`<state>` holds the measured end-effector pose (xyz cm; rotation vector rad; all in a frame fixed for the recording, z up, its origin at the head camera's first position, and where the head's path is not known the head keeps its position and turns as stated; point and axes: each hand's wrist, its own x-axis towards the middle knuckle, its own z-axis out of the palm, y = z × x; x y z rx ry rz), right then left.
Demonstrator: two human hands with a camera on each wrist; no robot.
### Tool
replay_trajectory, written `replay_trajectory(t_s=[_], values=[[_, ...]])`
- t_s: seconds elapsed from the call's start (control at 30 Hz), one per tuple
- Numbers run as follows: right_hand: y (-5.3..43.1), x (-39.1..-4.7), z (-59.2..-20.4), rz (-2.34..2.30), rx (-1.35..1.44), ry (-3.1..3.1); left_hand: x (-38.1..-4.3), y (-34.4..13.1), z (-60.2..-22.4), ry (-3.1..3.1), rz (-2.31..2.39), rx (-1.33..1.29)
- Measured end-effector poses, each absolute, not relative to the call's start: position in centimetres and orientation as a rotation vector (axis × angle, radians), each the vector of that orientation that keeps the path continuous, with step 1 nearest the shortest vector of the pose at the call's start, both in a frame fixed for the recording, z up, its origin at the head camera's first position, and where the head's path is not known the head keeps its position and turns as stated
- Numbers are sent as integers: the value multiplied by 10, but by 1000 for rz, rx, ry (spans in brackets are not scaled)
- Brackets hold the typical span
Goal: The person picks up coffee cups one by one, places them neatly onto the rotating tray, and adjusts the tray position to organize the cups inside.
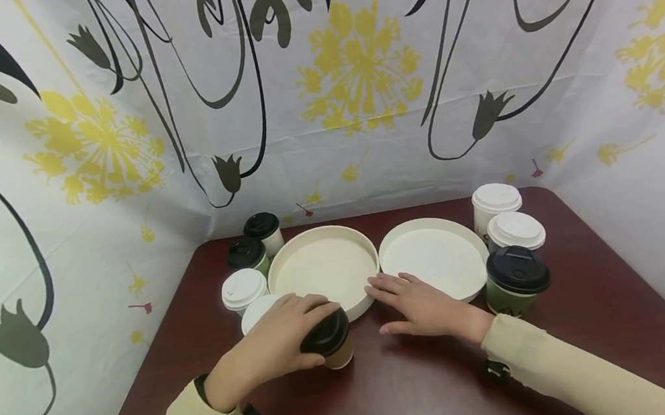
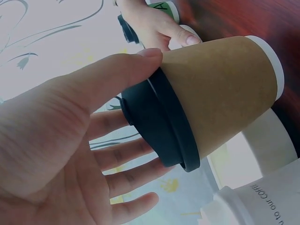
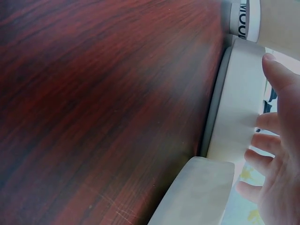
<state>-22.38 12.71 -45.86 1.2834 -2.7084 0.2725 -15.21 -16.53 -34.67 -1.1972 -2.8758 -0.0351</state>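
A brown paper coffee cup [image 1: 341, 356] with a black lid [image 2: 164, 122] stands near the front of the left tray. My left hand [image 1: 281, 335] holds it by the lid from above, thumb on the near side and fingers reaching round the far side. Whether the cup's base touches the table cannot be told. My right hand [image 1: 419, 305] is empty, fingers stretched out near the spot where the two round trays meet. The cream left tray [image 1: 369, 303] and the whiter right tray [image 1: 389, 230] lie side by side.
Left of the trays stand two black-lidded cups [image 1: 247, 253] and two white-lidded cups [image 1: 244, 289], one partly behind my left hand. To the right are two white-lidded cups [image 1: 516, 231] and a green cup [image 1: 510, 301] with a black lid. Patterned cloth [image 1: 318, 169] surrounds the dark red table [image 1: 417, 383].
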Motion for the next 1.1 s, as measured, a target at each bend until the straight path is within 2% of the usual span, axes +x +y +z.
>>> replay_trajectory(t_s=[1.1], values=[[125, -221, -455, 215, 1291, -2662, -183, -159, -317, -2749, -5, -1194]])
